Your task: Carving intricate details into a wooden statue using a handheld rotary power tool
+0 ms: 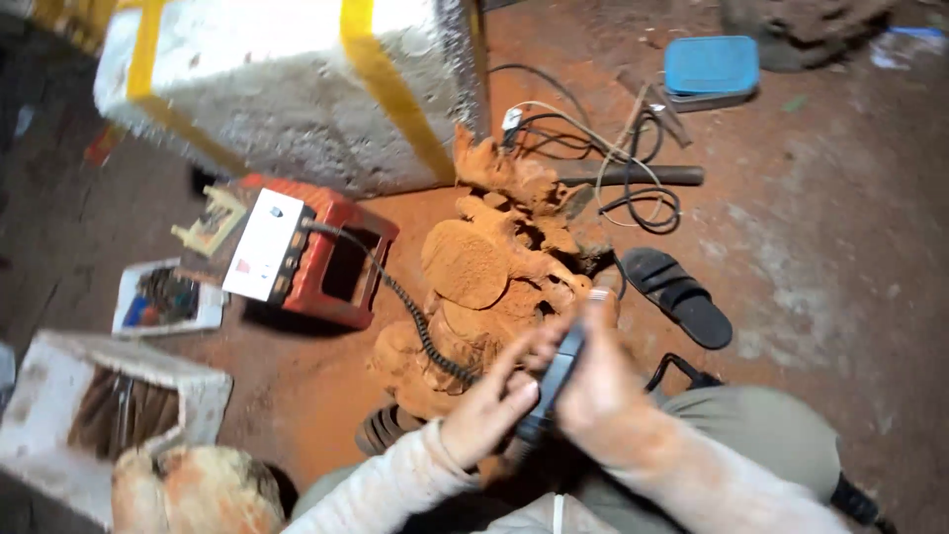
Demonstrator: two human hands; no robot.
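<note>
My right hand [603,386] is wrapped around a dark handheld rotary tool [557,376] with a coiled black cord [415,316]. The fingers of my left hand [489,405] rest on the tool's body from the left. Both hands and my sleeves are dusted with orange powder. Just beyond the hands stands a gnarled orange-brown wood carving [494,267]. The cord runs from the tool to a white and red power box [272,247] sitting on a red stool [341,262].
A large white foam block with yellow tape [287,89] stands at the back. A black sandal [677,295], tangled cables [613,148], a dark pipe [643,176] and a blue lidded box [710,67] lie on the orange-dusted floor. White foam boxes of tools [109,415] sit at left.
</note>
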